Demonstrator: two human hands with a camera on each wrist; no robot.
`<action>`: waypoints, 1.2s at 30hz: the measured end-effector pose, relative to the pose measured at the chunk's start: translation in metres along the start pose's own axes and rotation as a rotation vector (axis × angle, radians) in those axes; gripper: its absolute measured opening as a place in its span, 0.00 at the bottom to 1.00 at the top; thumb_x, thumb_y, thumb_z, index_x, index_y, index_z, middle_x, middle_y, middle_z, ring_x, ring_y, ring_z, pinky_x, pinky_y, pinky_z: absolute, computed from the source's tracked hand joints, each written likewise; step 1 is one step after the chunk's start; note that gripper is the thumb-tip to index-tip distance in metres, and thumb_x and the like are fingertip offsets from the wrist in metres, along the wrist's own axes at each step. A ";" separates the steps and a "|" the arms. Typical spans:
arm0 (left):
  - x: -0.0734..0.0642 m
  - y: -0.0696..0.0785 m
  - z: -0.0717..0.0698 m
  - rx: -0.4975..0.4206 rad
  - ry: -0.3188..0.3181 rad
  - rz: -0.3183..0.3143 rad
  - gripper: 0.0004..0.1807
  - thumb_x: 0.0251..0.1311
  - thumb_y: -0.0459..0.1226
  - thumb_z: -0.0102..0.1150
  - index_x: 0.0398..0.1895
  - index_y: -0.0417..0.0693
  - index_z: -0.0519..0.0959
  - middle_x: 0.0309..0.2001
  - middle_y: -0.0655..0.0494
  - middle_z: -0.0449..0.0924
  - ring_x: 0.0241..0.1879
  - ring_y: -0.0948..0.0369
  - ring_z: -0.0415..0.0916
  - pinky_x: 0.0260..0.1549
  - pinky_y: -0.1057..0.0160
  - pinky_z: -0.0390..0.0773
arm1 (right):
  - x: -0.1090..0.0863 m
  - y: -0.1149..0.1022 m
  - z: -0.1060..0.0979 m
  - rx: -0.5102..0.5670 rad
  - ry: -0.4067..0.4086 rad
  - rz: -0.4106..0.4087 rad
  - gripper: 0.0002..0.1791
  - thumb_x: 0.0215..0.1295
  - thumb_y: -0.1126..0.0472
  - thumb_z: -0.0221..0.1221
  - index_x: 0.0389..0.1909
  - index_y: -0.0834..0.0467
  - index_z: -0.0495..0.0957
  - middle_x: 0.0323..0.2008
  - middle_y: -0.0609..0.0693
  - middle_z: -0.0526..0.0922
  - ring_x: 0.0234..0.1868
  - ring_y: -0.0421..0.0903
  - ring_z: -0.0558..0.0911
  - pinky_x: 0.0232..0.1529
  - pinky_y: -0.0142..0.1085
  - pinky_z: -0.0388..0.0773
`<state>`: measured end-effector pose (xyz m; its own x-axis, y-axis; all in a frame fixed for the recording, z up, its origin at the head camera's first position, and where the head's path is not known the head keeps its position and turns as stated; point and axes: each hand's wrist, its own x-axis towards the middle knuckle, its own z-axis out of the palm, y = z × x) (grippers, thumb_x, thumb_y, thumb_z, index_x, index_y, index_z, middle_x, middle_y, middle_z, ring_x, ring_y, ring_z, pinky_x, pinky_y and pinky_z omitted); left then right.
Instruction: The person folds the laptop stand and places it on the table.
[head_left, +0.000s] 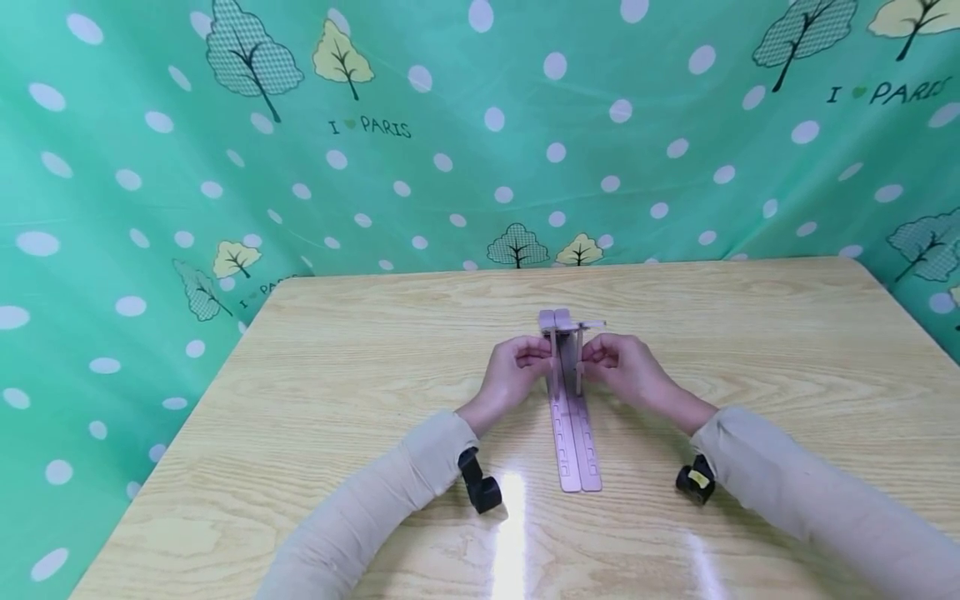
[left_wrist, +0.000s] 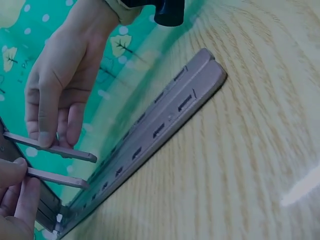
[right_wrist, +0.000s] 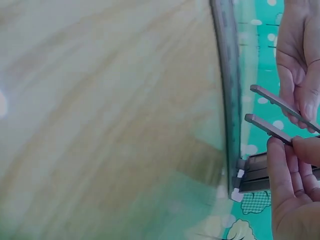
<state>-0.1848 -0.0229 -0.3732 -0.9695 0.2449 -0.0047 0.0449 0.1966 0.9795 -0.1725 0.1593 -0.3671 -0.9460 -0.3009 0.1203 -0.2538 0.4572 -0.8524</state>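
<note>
A pinkish metal folding laptop stand [head_left: 576, 454] stands in the middle of the table. Its two long slotted base strips [left_wrist: 172, 107] lie side by side, hinged at the far end to a raised part [right_wrist: 255, 172]. Two slim arms stick out from that raised part, roughly parallel with a gap between them. My left hand [head_left: 513, 373] pinches the left arm [left_wrist: 60, 178] between thumb and fingers. On the other side my right hand [head_left: 628, 367] pinches the right arm [right_wrist: 267, 126] the same way. Both hands hang over the base, partly hiding the hinge area in the head view.
The stand rests on a light wood-grain table [head_left: 360, 375]. Behind and beside the table hangs a green dotted cloth [head_left: 450, 167] with printed trees. A black camera [head_left: 480, 487] sits on the left wrist and another [head_left: 696, 481] on the right.
</note>
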 end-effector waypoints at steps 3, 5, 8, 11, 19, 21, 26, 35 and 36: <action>-0.002 0.006 0.000 -0.048 0.005 -0.024 0.12 0.51 0.25 0.57 0.41 0.32 0.75 0.37 0.45 0.77 0.36 0.58 0.75 0.38 0.67 0.77 | 0.000 -0.003 -0.002 0.063 -0.029 0.037 0.08 0.55 0.74 0.54 0.36 0.73 0.72 0.31 0.59 0.77 0.32 0.48 0.78 0.31 0.31 0.78; -0.003 0.007 0.001 -0.087 0.010 -0.048 0.13 0.51 0.25 0.57 0.41 0.33 0.74 0.37 0.46 0.77 0.35 0.60 0.75 0.37 0.68 0.77 | -0.001 -0.004 -0.003 0.099 -0.044 0.062 0.09 0.56 0.74 0.53 0.37 0.74 0.71 0.31 0.60 0.77 0.31 0.50 0.78 0.32 0.34 0.79; -0.004 0.005 0.002 -0.144 0.009 -0.091 0.14 0.51 0.26 0.58 0.43 0.34 0.74 0.38 0.46 0.77 0.36 0.59 0.75 0.38 0.67 0.77 | -0.003 -0.007 -0.003 0.154 -0.059 0.100 0.11 0.57 0.72 0.53 0.39 0.76 0.70 0.32 0.62 0.76 0.31 0.52 0.78 0.34 0.38 0.80; -0.008 0.007 0.003 -0.182 0.008 -0.108 0.15 0.51 0.26 0.57 0.45 0.34 0.73 0.39 0.45 0.76 0.37 0.59 0.76 0.39 0.67 0.77 | -0.006 -0.010 -0.004 0.224 -0.074 0.145 0.14 0.58 0.71 0.52 0.41 0.78 0.68 0.34 0.66 0.76 0.32 0.51 0.79 0.37 0.41 0.79; -0.021 0.009 0.005 -0.274 -0.009 -0.093 0.18 0.52 0.23 0.53 0.48 0.29 0.69 0.43 0.36 0.73 0.40 0.54 0.75 0.41 0.62 0.77 | -0.016 -0.018 -0.007 0.314 -0.100 0.174 0.17 0.59 0.72 0.51 0.45 0.80 0.64 0.35 0.69 0.75 0.30 0.49 0.80 0.38 0.43 0.78; -0.022 0.009 0.006 -0.294 0.003 -0.101 0.19 0.52 0.23 0.53 0.50 0.31 0.69 0.44 0.35 0.72 0.41 0.52 0.74 0.42 0.61 0.76 | -0.018 -0.020 -0.007 0.326 -0.102 0.170 0.18 0.59 0.72 0.51 0.47 0.80 0.63 0.35 0.68 0.75 0.30 0.51 0.80 0.38 0.43 0.78; -0.027 0.010 0.008 -0.329 0.030 -0.091 0.24 0.51 0.21 0.53 0.54 0.35 0.65 0.45 0.33 0.71 0.43 0.47 0.73 0.41 0.60 0.77 | -0.023 -0.025 -0.008 0.331 -0.093 0.139 0.22 0.58 0.74 0.50 0.52 0.79 0.57 0.33 0.67 0.76 0.29 0.49 0.80 0.38 0.43 0.78; -0.032 0.013 0.007 -0.321 0.024 -0.053 0.29 0.51 0.21 0.52 0.58 0.43 0.62 0.43 0.34 0.71 0.39 0.49 0.74 0.40 0.58 0.78 | -0.028 -0.032 -0.009 0.348 -0.057 0.078 0.28 0.57 0.76 0.49 0.57 0.71 0.48 0.34 0.69 0.75 0.29 0.45 0.80 0.36 0.40 0.79; -0.033 0.013 0.007 -0.318 0.023 -0.047 0.29 0.50 0.21 0.51 0.58 0.42 0.62 0.42 0.35 0.72 0.37 0.52 0.75 0.39 0.58 0.78 | -0.029 -0.032 -0.009 0.347 -0.057 0.079 0.28 0.57 0.76 0.49 0.57 0.71 0.49 0.34 0.68 0.75 0.30 0.45 0.80 0.36 0.39 0.79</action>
<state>-0.1508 -0.0216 -0.3615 -0.9741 0.2202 -0.0508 -0.0744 -0.1003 0.9922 -0.1390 0.1610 -0.3383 -0.9449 -0.3263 0.0270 -0.0876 0.1727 -0.9811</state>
